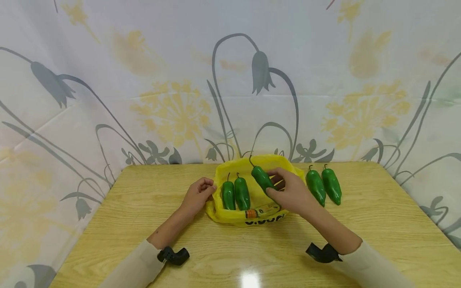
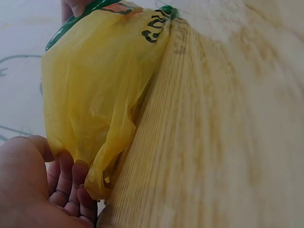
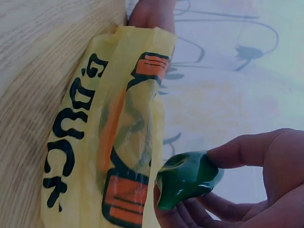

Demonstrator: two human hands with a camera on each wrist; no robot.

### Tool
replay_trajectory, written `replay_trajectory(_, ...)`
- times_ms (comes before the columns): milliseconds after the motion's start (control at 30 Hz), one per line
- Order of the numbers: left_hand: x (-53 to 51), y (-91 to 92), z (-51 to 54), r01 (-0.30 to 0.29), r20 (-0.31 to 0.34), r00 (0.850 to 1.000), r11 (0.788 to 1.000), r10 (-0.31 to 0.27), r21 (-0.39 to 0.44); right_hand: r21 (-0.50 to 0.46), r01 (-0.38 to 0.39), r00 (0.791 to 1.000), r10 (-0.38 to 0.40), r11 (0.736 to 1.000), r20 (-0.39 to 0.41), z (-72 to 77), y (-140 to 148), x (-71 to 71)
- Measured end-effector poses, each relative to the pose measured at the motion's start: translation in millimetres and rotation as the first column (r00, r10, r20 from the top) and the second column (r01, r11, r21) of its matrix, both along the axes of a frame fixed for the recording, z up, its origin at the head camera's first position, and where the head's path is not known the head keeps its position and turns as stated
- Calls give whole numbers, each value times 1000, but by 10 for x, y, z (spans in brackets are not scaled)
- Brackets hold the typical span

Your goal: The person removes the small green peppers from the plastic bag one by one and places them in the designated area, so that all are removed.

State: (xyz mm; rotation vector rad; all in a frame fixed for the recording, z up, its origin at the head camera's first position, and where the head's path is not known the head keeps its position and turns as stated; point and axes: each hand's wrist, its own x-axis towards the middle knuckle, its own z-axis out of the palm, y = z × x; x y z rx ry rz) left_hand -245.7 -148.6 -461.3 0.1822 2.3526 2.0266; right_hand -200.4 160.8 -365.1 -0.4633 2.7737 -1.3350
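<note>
A yellow plastic bag (image 1: 230, 217) with dark lettering stands on the table with its mouth spread wide. Two green peppers (image 1: 242, 194) lie side by side in its left part. At the bag's left edge, my left hand (image 1: 197, 196) pinches the plastic between thumb and fingers; the left wrist view shows this grip on the bag (image 2: 95, 80). My right hand (image 1: 291, 191) holds another green pepper (image 1: 261, 178) over the bag's right part, stem pointing up and away. In the right wrist view, thumb and fingers grip this glossy pepper (image 3: 190, 178) from both sides.
Two more green peppers (image 1: 331, 185) lie on the wooden table (image 1: 144, 196) just right of the bag. A pale flower-patterned cloth (image 1: 173, 52) hangs behind the table's far edge. Each wrist wears a black camera mount (image 1: 174, 256).
</note>
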Motion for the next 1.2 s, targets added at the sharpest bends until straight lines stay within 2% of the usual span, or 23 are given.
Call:
replay_trajectory(300, 4, -7, -10, -5, -1, 1000, 1000, 5, 9, 15, 62, 997, -61, 998, -49, -27, 185, 84)
replay_trajectory(867, 3, 3, 8, -4, 8, 1000, 1000, 4, 3, 28, 130, 991, -129, 991, -42, -54, 444, 202)
replay_trajectory(1200, 4, 10, 11, -5, 8, 1000, 1000, 5, 3, 25, 142, 989, -141, 990, -49, -91, 623, 249)
